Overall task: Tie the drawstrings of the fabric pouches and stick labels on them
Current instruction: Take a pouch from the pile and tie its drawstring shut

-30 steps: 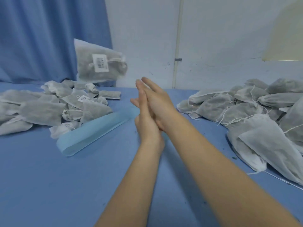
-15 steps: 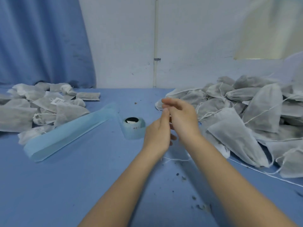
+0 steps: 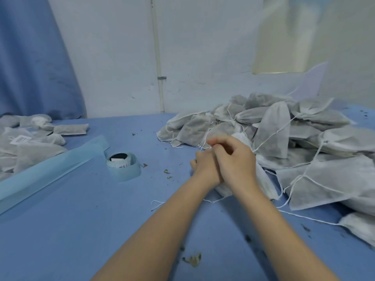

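A heap of white fabric pouches (image 3: 272, 134) with loose drawstrings fills the right side of the blue table. Both my hands are at its near-left edge, on one white pouch (image 3: 263, 179) that lies under them. My right hand (image 3: 233, 159) is on top, fingers curled, its fingertips pinching a thin white drawstring (image 3: 203, 148). Half covered by it, my left hand (image 3: 203, 167) curls round the pouch's neck. A blue label roll (image 3: 123, 165) stands to the left of my hands. Tied pouches, one with a white label (image 3: 20, 139), lie at the far left.
A long light-blue backing strip (image 3: 50, 171) runs from the roll toward the left edge. Loose strings (image 3: 304, 217) trail over the blue table (image 3: 81, 230). Dry crumbs (image 3: 192, 259) are scattered near my forearms. A white wall and a blue curtain (image 3: 30, 57) stand behind.
A labelled pouch flew toward the left pile a second ago. Since then my hands moved right and down onto a pouch at the right heap, and the view turned right.
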A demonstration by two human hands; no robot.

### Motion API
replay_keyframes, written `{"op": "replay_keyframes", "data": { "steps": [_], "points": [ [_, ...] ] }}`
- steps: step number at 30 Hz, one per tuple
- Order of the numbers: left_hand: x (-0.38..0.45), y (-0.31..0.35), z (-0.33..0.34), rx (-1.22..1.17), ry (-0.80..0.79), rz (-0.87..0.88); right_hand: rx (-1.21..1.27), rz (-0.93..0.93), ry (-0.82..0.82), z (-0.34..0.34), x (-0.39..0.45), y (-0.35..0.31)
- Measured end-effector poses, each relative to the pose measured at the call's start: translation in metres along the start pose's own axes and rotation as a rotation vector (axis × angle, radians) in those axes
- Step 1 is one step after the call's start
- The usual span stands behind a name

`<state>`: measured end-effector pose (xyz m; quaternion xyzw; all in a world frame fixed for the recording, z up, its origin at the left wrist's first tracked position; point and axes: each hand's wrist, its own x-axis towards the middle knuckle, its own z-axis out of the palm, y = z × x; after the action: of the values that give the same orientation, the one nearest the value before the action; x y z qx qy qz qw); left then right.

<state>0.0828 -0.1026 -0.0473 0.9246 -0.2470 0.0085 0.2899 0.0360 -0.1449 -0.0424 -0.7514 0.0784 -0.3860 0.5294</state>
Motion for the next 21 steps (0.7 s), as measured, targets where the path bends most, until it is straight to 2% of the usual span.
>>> {"op": "replay_keyframes", "data": {
  "steps": [3, 6, 9, 12, 15, 18, 21],
  "points": [
    [0.000, -0.003, 0.000, -0.112, 0.010, 0.043, -0.181, -0.131, -0.001, -0.008, 0.002, 0.007],
    [-0.008, -0.013, -0.014, -0.458, 0.084, -0.010, -0.392, -0.252, -0.027, -0.013, 0.004, 0.015],
    [-0.021, -0.027, -0.034, -0.601, 0.237, -0.031, -0.457, -0.192, -0.103, -0.012, 0.002, 0.019],
    [-0.036, -0.048, -0.053, -0.589, 0.376, -0.081, -0.512, -0.016, -0.166, -0.007, -0.003, 0.022],
    [-0.050, -0.074, -0.065, -0.568, 0.426, -0.162, -0.486, 0.093, -0.220, 0.001, -0.005, 0.025],
    [-0.061, -0.095, -0.066, -0.476, 0.410, -0.232, -0.523, 0.039, -0.238, 0.011, -0.009, 0.028],
    [-0.069, -0.105, -0.063, -0.151, 0.377, -0.277, -0.504, -0.038, -0.286, 0.020, -0.017, 0.027]
  ]
}}
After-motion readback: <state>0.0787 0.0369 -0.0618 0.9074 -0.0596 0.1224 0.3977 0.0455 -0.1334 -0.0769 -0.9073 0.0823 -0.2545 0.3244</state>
